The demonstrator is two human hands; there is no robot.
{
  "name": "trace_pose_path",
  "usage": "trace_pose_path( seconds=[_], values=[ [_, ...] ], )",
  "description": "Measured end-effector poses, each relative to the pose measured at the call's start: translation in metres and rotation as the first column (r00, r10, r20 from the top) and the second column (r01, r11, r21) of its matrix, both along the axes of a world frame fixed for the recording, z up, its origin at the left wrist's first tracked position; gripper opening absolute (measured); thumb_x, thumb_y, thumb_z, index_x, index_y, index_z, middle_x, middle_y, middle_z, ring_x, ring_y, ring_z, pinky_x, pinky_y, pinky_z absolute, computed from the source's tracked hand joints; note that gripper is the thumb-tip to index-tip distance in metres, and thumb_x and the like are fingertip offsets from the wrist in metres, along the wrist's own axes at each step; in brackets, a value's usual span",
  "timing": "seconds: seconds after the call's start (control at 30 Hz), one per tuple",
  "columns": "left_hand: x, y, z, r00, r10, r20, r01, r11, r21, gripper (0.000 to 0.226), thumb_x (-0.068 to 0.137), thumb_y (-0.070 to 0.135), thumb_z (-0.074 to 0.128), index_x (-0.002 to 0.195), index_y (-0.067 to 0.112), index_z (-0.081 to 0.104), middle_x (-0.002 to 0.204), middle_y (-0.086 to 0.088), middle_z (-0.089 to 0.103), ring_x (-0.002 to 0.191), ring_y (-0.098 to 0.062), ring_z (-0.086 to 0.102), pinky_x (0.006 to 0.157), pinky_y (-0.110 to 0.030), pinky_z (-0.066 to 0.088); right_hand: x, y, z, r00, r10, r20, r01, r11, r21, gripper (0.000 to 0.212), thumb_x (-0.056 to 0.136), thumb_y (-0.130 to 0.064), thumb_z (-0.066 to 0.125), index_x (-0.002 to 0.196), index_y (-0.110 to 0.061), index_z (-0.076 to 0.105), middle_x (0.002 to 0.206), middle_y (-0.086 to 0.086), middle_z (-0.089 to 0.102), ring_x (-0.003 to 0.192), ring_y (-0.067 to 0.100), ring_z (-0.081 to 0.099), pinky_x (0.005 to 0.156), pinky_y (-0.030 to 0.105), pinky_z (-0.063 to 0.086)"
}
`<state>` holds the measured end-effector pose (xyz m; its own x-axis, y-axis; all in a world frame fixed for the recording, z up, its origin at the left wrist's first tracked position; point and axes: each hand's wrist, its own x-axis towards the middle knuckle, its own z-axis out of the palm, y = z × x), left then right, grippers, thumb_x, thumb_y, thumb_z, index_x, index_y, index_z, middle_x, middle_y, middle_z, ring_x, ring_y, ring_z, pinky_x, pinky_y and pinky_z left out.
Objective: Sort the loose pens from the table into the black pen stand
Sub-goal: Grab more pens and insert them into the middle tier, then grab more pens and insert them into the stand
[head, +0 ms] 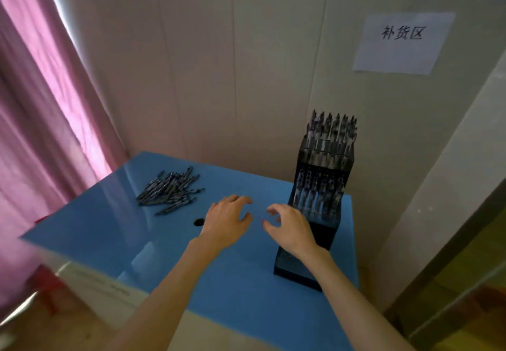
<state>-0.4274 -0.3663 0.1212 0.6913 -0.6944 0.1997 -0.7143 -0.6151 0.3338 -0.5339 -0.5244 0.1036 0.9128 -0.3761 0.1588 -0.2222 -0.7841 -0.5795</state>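
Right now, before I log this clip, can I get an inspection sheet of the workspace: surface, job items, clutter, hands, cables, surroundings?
Surface: blue table, glossy, set in a corner.
Job's things: loose pens heaped at the table's far left; black pen stand at the right, tiered, upper two rows filled, lower tiers look empty.
Clutter: small dark spot on the table near the left hand; cannot tell what it is.
Hands: left hand and right hand over the table centre, fingers loosely curled, holding nothing.
Cables: nothing seen.
Surroundings: pink curtain at left; paper sign on the wall.
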Motion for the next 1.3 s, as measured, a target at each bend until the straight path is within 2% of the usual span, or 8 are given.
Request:
trace_pose_path(
  seconds=[0.1, 0.27, 0.43, 0.57, 0.77, 0.9, 1.1, 1.3],
  values=[
    [0.007, 0.030, -0.002, 0.999, 0.051, -0.008, -0.051, 0.999, 0.015, 0.039, 0.102, 0.037, 0.050, 0.140, 0.028, 0.050, 0.137, 0.001, 0.055, 0.118, -0.023, 0.055, 0.096, -0.043, 0.047, 0.013, 0.024, -0.002, 0.999, 0.044, -0.012, -0.044, 0.999, 0.008, 0.043, 0.095, -0.046, 0.061, 0.129, -0.021, 0.059, 0.130, -0.005, 0.060, 0.112, 0.013, 0.059, 0.091, 0.029, 0.050],
    [0.022, 0.081, -0.002, 0.991, 0.128, -0.028, -0.129, 0.992, -0.010, 0.039, 0.101, 0.037, 0.051, 0.139, 0.027, 0.051, 0.132, 0.003, 0.055, 0.101, -0.020, 0.061, 0.088, -0.040, 0.048, 0.038, 0.065, -0.001, 0.994, 0.104, -0.037, -0.105, 0.994, -0.028, 0.042, 0.096, -0.045, 0.060, 0.131, -0.022, 0.057, 0.129, -0.004, 0.059, 0.112, 0.015, 0.059, 0.092, 0.030, 0.050],
    [0.047, 0.140, -0.007, 0.981, 0.186, -0.050, -0.187, 0.982, -0.022, 0.039, 0.100, 0.037, 0.053, 0.138, 0.027, 0.052, 0.139, 0.003, 0.052, 0.117, -0.023, 0.055, 0.100, -0.044, 0.045, 0.069, 0.110, -0.004, 0.992, 0.116, -0.051, -0.118, 0.993, -0.029, 0.039, 0.097, -0.043, 0.060, 0.131, -0.022, 0.058, 0.130, -0.003, 0.059, 0.110, 0.016, 0.058, 0.095, 0.034, 0.050],
    [0.075, 0.194, -0.008, 0.979, 0.193, -0.068, -0.196, 0.980, -0.035, 0.039, 0.101, 0.038, 0.052, 0.138, 0.027, 0.051, 0.136, 0.004, 0.052, 0.110, -0.022, 0.057, 0.095, -0.041, 0.048, 0.103, 0.160, -0.006, 0.993, 0.096, -0.064, -0.098, 0.995, -0.033, 0.038, 0.098, -0.042, 0.060, 0.131, -0.023, 0.057, 0.131, -0.003, 0.058, 0.108, 0.018, 0.059, 0.094, 0.036, 0.051],
    [0.133, 0.281, -0.005, 0.977, 0.201, -0.071, -0.207, 0.975, -0.077, 0.035, 0.099, 0.036, 0.053, 0.133, 0.027, 0.055, 0.127, 0.003, 0.057, 0.110, -0.020, 0.058, 0.089, -0.039, 0.050, 0.161, 0.241, -0.006, 0.995, 0.083, -0.060, -0.085, 0.996, -0.027, 0.037, 0.098, -0.039, 0.062, 0.131, -0.024, 0.058, 0.132, -0.001, 0.058, 0.106, 0.020, 0.061, 0.093, 0.037, 0.052],
    [0.175, 0.326, -0.010, 0.980, 0.185, -0.080, -0.193, 0.974, -0.116, 0.035, 0.097, 0.035, 0.055, 0.131, 0.026, 0.058, 0.120, 0.003, 0.060, 0.107, -0.019, 0.059, 0.087, -0.037, 0.051, 0.194, 0.281, -0.009, 0.998, 0.053, -0.044, -0.055, 0.998, -0.032, 0.036, 0.097, -0.036, 0.063, 0.130, -0.021, 0.060, 0.133, 0.000, 0.059, 0.110, 0.020, 0.061, 0.095, 0.036, 0.052],
    [0.226, 0.362, -0.013, 0.985, 0.139, -0.101, -0.148, 0.984, -0.096, 0.032, 0.097, 0.034, 0.054, 0.127, 0.027, 0.060, 0.117, 0.003, 0.060, 0.103, -0.018, 0.059, 0.088, -0.039, 0.051, 0.232, 0.318, -0.011, 0.999, 0.011, -0.047, -0.013, 0.999, -0.030, 0.035, 0.097, -0.033, 0.063, 0.129, -0.019, 0.060, 0.131, -0.001, 0.060, 0.111, 0.016, 0.060, 0.090, 0.025, 0.048],
    [0.273, 0.361, -0.022, 0.984, 0.130, -0.120, -0.144, 0.983, -0.116, 0.030, 0.095, 0.033, 0.056, 0.122, 0.024, 0.063, 0.115, 0.003, 0.062, 0.101, -0.018, 0.060, 0.086, -0.037, 0.050, 0.257, 0.322, -0.021, 0.997, -0.024, -0.072, 0.022, 1.000, -0.020, 0.036, 0.097, -0.033, 0.063, 0.130, -0.021, 0.059, 0.133, -0.002, 0.059, 0.111, 0.016, 0.059, 0.095, 0.031, 0.050]
  ],
)
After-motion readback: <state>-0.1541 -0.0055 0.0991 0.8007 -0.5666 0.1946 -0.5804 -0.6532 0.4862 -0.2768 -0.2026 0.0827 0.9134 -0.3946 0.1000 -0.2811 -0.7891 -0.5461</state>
